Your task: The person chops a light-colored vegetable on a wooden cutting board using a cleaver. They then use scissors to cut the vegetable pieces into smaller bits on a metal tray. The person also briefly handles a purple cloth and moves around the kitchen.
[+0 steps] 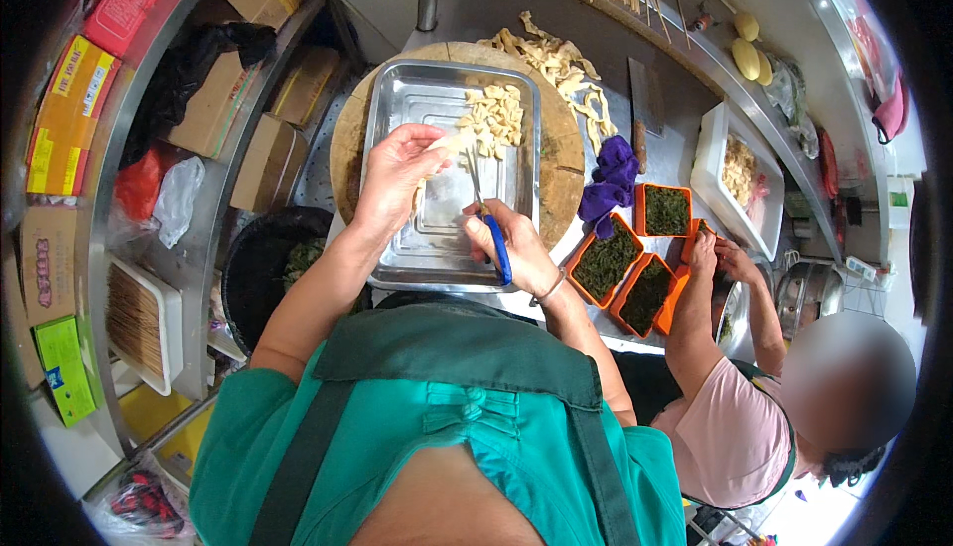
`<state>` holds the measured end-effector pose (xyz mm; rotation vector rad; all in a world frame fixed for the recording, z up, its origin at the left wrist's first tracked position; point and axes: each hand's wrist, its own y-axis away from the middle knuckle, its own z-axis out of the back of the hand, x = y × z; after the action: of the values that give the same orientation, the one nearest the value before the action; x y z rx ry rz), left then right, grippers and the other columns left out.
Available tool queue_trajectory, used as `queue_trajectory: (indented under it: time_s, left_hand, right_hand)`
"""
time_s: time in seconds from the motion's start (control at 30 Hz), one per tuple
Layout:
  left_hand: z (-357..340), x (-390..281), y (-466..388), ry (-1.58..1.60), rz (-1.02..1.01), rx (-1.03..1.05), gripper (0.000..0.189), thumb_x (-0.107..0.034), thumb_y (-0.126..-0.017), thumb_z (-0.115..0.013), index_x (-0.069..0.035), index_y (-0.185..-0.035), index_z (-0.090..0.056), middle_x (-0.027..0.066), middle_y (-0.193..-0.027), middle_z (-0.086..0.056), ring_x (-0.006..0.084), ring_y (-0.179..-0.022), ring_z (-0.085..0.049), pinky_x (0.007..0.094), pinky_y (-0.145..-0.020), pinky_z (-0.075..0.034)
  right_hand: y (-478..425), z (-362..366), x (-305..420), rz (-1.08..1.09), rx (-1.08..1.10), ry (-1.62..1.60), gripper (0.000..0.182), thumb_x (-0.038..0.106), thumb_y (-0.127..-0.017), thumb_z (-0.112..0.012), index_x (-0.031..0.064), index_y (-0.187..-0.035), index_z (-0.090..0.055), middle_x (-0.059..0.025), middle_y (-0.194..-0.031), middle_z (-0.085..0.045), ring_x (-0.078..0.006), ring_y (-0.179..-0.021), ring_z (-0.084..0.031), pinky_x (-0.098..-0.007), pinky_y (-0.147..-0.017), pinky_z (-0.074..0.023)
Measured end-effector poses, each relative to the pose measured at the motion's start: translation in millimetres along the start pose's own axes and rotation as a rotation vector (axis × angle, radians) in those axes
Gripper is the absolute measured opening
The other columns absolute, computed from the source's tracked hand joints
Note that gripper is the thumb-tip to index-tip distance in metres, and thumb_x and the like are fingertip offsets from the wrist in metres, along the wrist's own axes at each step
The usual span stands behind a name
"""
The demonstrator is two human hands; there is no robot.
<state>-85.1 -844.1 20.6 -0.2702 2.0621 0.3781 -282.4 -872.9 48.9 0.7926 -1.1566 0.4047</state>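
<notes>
My left hand (402,170) pinches a pale, yellowish food strip (449,144) over a rectangular stainless steel tray (394,263). In my right hand (514,237) is a pair of scissors (493,237) with blue handles. Its blades point away from me and meet the end of the strip; whether they are closed on it is hard to tell. A heap of small cut pieces (495,118) lies in the tray's far right part. Under the tray is a round wooden chopping block (562,174). More long, uncut strips (551,54) lie on the metal counter behind the block.
A purple cloth (612,177) and a cleaver (646,99) lie right of the block. Orange tubs of dark green shreds (607,255) stand nearby, where a co-worker's hands (718,255) are busy. A white bin (733,174) holds pale food. At left are a black bucket (257,263) and shelved boxes (268,162).
</notes>
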Motion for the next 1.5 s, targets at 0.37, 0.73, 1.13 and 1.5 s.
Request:
queue_trajectory:
  time_s: [0.37, 0.73, 1.13, 1.5]
  left_hand:
    - [5.2, 6.4, -6.7, -0.117, 0.069, 0.025, 0.014, -0.006, -0.087, -0.069, 0.000, -0.099, -0.063, 0.0076, -0.089, -0.067, 0.0125, -0.077, -0.064, 0.0235, -0.072, -0.050]
    - [6.4, -2.6, 4.7, -0.045, 0.199, 0.012, 0.021, -0.010, -0.089, -0.068, 0.002, -0.105, -0.064, 0.0043, -0.087, -0.066, 0.0052, -0.064, -0.054, 0.0173, -0.051, -0.040]
    - [11.5, -8.9, 5.7, -0.138, 0.118, 0.011, 0.016, -0.007, -0.089, -0.067, 0.003, -0.102, -0.064, 0.0019, -0.080, -0.062, 0.0030, -0.061, -0.050, 0.0171, -0.048, -0.035]
    - [-16.6, -6.0, 15.4, -0.096, 0.077, -0.064, 0.009, -0.005, -0.086, -0.069, -0.002, -0.093, -0.064, -0.0024, -0.075, -0.059, 0.0029, -0.060, -0.050, 0.0162, -0.049, -0.035]
  right_hand:
    - [-13.3, 4.2, -4.5, 0.210, -0.201, 0.267, 0.043, 0.037, -0.084, -0.074, -0.0047, -0.079, -0.066, -0.0168, -0.054, -0.055, -0.0239, -0.046, -0.053, -0.0368, -0.050, -0.0451]
    - [-12.9, 15.4, -2.4, -0.065, 0.027, -0.201, 0.041, 0.037, -0.090, -0.069, -0.0032, -0.093, -0.066, -0.0004, -0.053, -0.052, -0.0101, -0.042, -0.051, -0.0268, -0.040, -0.0408]
    - [-26.8, 12.1, -15.6, 0.001, -0.124, -0.338, 0.041, 0.038, -0.091, -0.067, -0.0029, -0.089, -0.062, -0.0010, -0.054, -0.052, -0.0089, -0.043, -0.050, -0.0250, -0.039, -0.0431]
    - [-11.3, 5.7, -0.8, 0.103, 0.095, -0.068, 0.045, 0.045, -0.092, -0.063, -0.0004, -0.094, -0.063, -0.0022, -0.058, -0.055, -0.0095, -0.052, -0.055, -0.0270, -0.048, -0.0430]
